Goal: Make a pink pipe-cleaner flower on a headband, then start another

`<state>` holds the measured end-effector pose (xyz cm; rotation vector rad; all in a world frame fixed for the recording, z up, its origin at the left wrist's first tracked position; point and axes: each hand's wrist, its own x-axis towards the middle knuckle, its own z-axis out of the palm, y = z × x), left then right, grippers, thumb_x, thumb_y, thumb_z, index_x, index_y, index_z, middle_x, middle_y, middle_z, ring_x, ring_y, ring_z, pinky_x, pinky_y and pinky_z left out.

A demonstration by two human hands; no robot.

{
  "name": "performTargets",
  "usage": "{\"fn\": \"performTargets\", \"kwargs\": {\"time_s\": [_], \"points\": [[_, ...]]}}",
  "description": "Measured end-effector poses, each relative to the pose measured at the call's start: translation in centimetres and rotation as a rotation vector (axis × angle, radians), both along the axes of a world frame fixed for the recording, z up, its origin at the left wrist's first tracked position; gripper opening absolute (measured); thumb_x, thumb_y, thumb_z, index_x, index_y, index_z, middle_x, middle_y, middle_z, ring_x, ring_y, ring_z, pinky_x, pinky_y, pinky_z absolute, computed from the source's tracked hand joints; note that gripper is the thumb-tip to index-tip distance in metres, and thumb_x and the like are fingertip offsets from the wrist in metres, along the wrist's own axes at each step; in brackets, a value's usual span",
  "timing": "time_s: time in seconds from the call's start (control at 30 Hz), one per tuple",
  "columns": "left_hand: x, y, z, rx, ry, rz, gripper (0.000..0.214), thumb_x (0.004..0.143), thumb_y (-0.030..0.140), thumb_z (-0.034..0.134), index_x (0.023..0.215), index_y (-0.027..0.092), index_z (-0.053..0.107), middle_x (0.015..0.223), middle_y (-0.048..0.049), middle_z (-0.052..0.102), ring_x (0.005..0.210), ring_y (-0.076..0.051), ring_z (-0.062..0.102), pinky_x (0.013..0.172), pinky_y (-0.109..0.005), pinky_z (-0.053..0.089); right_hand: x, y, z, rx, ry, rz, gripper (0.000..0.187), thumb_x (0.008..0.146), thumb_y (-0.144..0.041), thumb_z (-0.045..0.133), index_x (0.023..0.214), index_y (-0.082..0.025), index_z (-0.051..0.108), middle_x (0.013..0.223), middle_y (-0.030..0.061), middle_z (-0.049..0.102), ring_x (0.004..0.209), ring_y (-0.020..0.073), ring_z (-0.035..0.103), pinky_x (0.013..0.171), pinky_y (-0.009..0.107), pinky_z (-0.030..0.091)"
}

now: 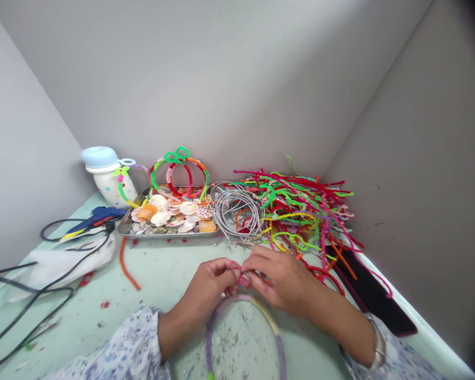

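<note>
Between my two hands, over the table, is a small pink looped pipe-cleaner piece (243,280) with a bit of green in it. My left hand (212,279) pinches its left side between thumb and fingers. From the right, my right hand (275,274) closes its fingertips at the same piece, partly hiding it. Just below, a headband (282,345) wrapped in purple, pale pink and cream pipe cleaner arches upward, its top close under the pink loops. Whether the loops are joined to the headband I cannot tell.
Behind my hands are a metal tray (168,236) of shells, coiled grey wire (237,214) and a heap of pipe cleaners (304,211). Finished headbands (190,174) stand on the tray. A bottle (111,182), a blue glue gun (98,215) and black cable (35,290) lie left; a dark flat object (374,290), right.
</note>
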<state>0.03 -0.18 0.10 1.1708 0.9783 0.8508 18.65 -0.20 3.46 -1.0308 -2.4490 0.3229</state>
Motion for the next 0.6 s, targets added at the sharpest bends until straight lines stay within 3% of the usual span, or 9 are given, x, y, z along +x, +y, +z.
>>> {"fn": "performTargets", "kwargs": {"time_s": [0.2, 0.43, 0.6], "points": [[0.0, 0.0, 0.3, 0.007, 0.004, -0.003, 0.009, 0.075, 0.017, 0.057, 0.070, 0.013, 0.063, 0.061, 0.0013, 0.054, 0.057, -0.011, 0.045, 0.057, -0.023, 0.035, 0.0, -0.2, 0.0, 0.138, -0.170, 0.007, 0.012, 0.085, -0.016, 0.053, 0.091, -0.018, 0.063, 0.081, 0.0034, 0.059, 0.067, 0.0152, 0.053, 0.059, 0.027, 0.039], [0.1, 0.0, 0.4, -0.025, 0.007, -0.004, 0.011, 0.074, 0.020, 0.058, 0.074, 0.013, 0.066, 0.064, -0.0005, 0.058, 0.056, -0.011, 0.047, 0.056, -0.024, 0.036, 0.4, 0.7, 0.1, 0.002, 0.169, 0.011, 0.016, 0.085, -0.010, 0.052, 0.093, -0.018, 0.064, 0.084, 0.0035, 0.061, 0.076, 0.0143, 0.056, 0.068, 0.026, 0.044], [0.0, 0.0, 0.2, 0.000, 0.017, -0.017, 0.012, 0.075, 0.021, 0.058, 0.074, 0.013, 0.067, 0.065, -0.0009, 0.059, 0.056, -0.011, 0.047, 0.057, -0.023, 0.036, 0.8, 1.6, -0.6, -0.039, 0.168, 0.059, 0.019, 0.084, -0.011, 0.055, 0.097, -0.020, 0.066, 0.086, 0.0034, 0.063, 0.078, 0.0142, 0.058, 0.070, 0.025, 0.045]]}}
